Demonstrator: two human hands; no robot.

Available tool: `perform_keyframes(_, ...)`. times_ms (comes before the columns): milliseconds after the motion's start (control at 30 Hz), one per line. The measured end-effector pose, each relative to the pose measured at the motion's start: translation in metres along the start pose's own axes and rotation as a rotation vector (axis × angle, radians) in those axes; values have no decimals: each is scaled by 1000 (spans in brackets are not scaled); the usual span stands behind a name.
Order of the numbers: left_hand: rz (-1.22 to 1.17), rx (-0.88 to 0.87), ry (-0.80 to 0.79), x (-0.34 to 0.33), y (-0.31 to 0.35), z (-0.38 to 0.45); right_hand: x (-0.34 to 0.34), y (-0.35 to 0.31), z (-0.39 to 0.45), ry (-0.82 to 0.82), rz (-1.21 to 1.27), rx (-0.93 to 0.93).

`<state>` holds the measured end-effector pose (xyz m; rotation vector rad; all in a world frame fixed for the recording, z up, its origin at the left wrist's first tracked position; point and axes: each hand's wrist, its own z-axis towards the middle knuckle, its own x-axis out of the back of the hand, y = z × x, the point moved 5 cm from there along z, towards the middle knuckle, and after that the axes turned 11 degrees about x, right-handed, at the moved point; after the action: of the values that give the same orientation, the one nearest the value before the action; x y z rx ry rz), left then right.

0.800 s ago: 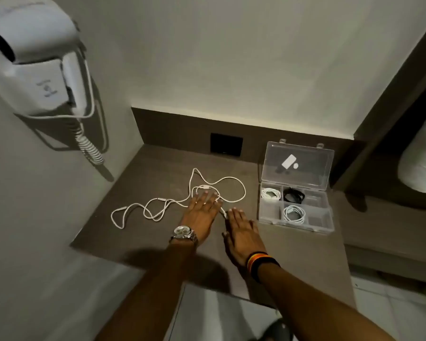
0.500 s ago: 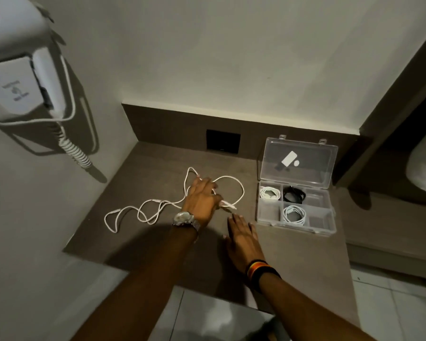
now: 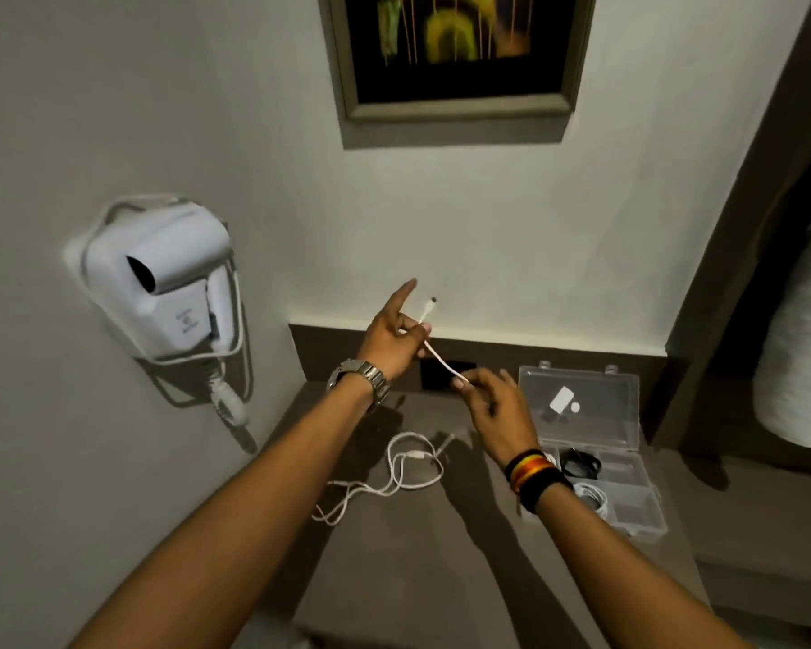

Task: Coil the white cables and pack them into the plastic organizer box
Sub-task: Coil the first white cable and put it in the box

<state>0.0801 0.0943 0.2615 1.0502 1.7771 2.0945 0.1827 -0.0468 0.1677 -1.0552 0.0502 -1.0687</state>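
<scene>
A long white cable [image 3: 410, 466] lies in loose loops on the brown desk [image 3: 422, 564], and its plug end is lifted into the air. My left hand [image 3: 392, 337], with a metal watch, pinches the cable just below the plug, index finger pointing up. My right hand [image 3: 497, 409], with striped wristbands, grips the same cable a short way further along. The clear plastic organizer box [image 3: 637, 512] stands open to the right, its lid upright. Inside it lie two coiled white cables [image 3: 593, 498] and a black item [image 3: 579, 463].
A white wall-mounted hair dryer [image 3: 165, 283] with a curly cord hangs at the left. A framed picture [image 3: 455, 53] hangs above the desk. A black socket plate [image 3: 436, 372] sits in the back panel. A white rolled towel [image 3: 801, 348] is at the far right.
Both hands left the desk and rose. My left hand picked up the cable's plug end, and my right hand took hold of the cable below it. The camera tilted upward.
</scene>
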Motion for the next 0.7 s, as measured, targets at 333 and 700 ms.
perform_keyframes(333,375,-237,-56,16,9,-34,54,-42,54,181,532,-179)
perform_keyframes(700,-619,78,-292,44,39,-30,39,-42,56,263,599,-287)
